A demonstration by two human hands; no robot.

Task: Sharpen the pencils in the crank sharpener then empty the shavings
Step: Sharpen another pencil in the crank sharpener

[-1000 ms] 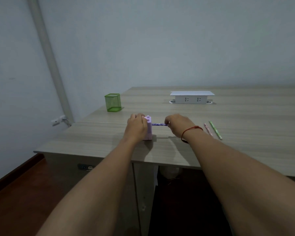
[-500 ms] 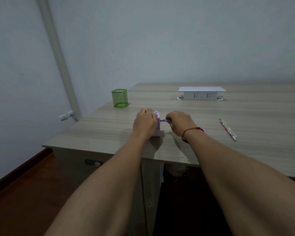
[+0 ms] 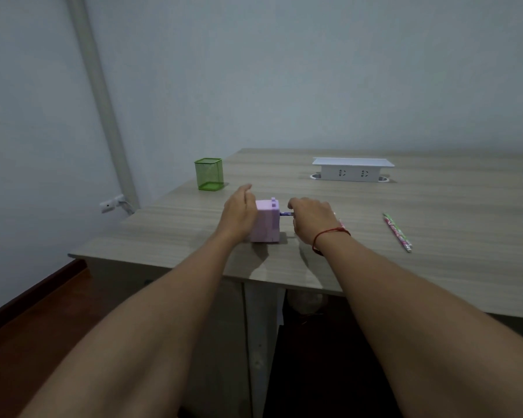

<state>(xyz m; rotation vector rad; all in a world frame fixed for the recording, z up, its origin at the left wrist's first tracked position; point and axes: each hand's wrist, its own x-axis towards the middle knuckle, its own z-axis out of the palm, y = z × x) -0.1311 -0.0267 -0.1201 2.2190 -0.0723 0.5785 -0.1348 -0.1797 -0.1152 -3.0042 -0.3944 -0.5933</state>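
A: Sharpener (image 3: 266, 220) position?

B: Lilac unit, upright on the wooden desk (image 3: 435, 267), near the front edge and toward the left corner. Open desk surface lies behind it and to its right.

A: Hands?

B: Left hand (image 3: 239, 214) sits against the unit's left side, fingers loosely extended, not clamped on the body; whether it grips a crank behind cannot be told. Right hand (image 3: 310, 220) is clenched on the blue pencil (image 3: 286, 213), which runs level into the unit's right face.

A: Other items?

B: Two patterned pencils (image 3: 397, 233) lie side by side, well right of the hands. A green mesh pen cup (image 3: 209, 174) stands by the left edge. A white socket block (image 3: 352, 170) stands at the back.

A: Legible markings?

B: None readable on any item.

A: Change from the earlier frames?

B: The left hand has come off the top of the unit, exposing the top. Less pencil shaft shows than a second ago.
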